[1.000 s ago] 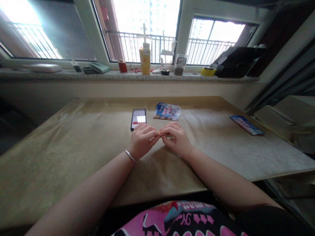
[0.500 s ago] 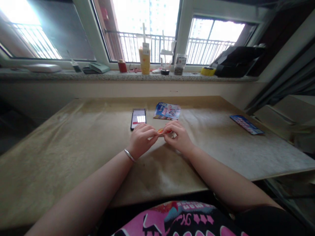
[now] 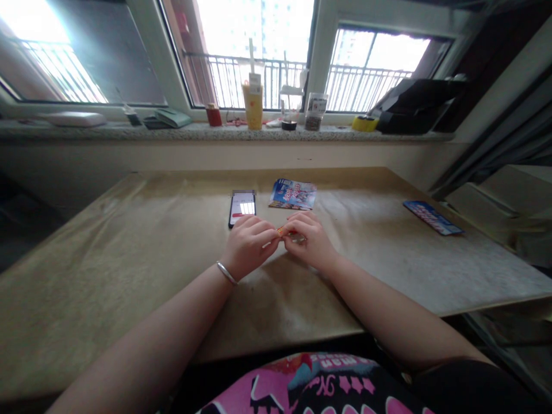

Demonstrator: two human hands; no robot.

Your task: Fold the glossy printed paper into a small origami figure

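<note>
Both hands meet over the middle of the table, pinching a small, flat orange-and-red printed piece (image 3: 280, 231). My left hand (image 3: 250, 244) has thumb and fingertips closed on its left end. From the other side, my right hand (image 3: 310, 240) grips it between thumb and index finger. Most of the piece is covered by fingers, so its exact kind cannot be made out. A phone (image 3: 242, 206) with a lit screen lies just beyond the left hand. Past the right hand rests a small pile of blue printed booklets or packets (image 3: 294, 194).
Another blue printed packet (image 3: 432, 217) lies near the table's right edge. On the windowsill (image 3: 172, 133) stand a tall yellow drink cup (image 3: 254, 109), a red jar (image 3: 213, 115), clear containers and a yellow tape roll (image 3: 364, 123). Boxes (image 3: 513, 190) are stacked beyond the table on the right.
My fingers have shifted slightly around the printed piece; the right thumb and index have moved a little left, towards the left fingertips. Less of the piece shows now.
</note>
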